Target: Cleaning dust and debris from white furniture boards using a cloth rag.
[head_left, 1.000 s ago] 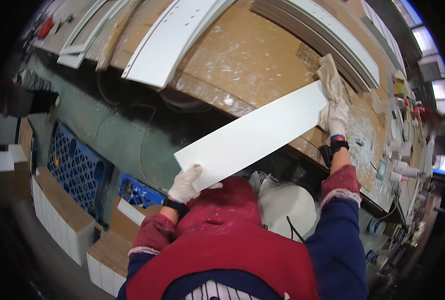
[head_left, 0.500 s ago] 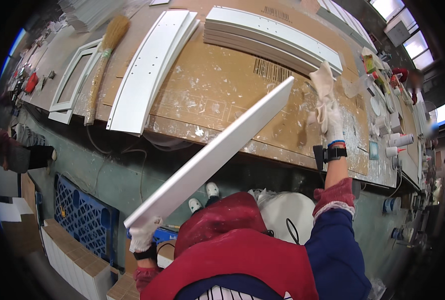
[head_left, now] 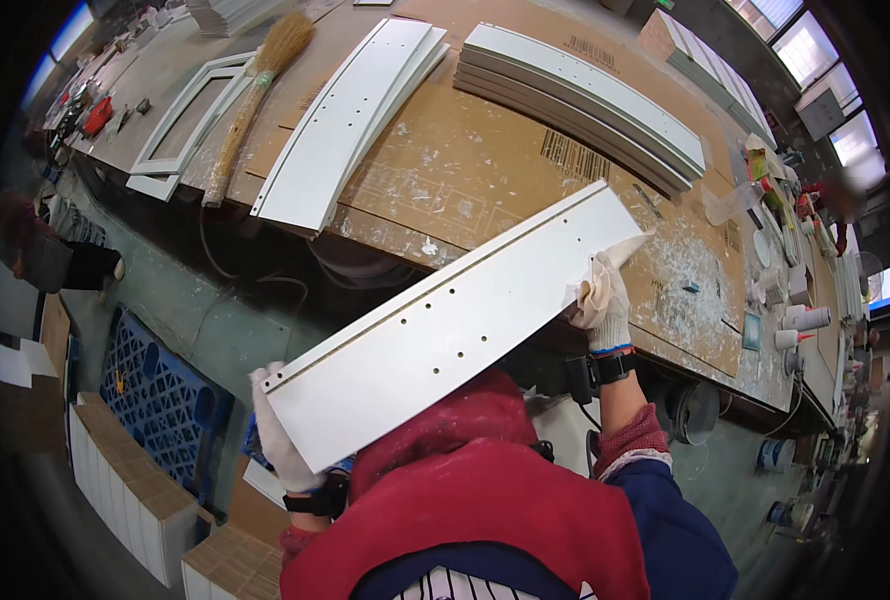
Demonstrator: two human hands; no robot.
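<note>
A long white panel [head_left: 445, 325] with drilled holes and a groove along its far edge is held up in front of me, tilted, its broad face showing. My left hand [head_left: 283, 440], in a white glove, is closed on the panel's left end. My right hand [head_left: 608, 312], gloved too, is closed on a cream cloth [head_left: 620, 245]. That cloth lies against the panel's right end. The fingertips of both hands are partly hidden.
Across the cardboard-covered workbench [head_left: 415, 190] lie a stack of white panels [head_left: 585, 95], more loose panels [head_left: 340, 120], a straw broom [head_left: 255, 100] and a white frame [head_left: 190, 120]. Glue bottles [head_left: 800, 320] stand at right. On the floor are a blue plastic pallet [head_left: 160, 390] and stacked boards [head_left: 130, 480].
The panel has turned from edge-on to show its holed face. My right hand has come down and left from above the bench, bringing the cloth onto the panel's right end.
</note>
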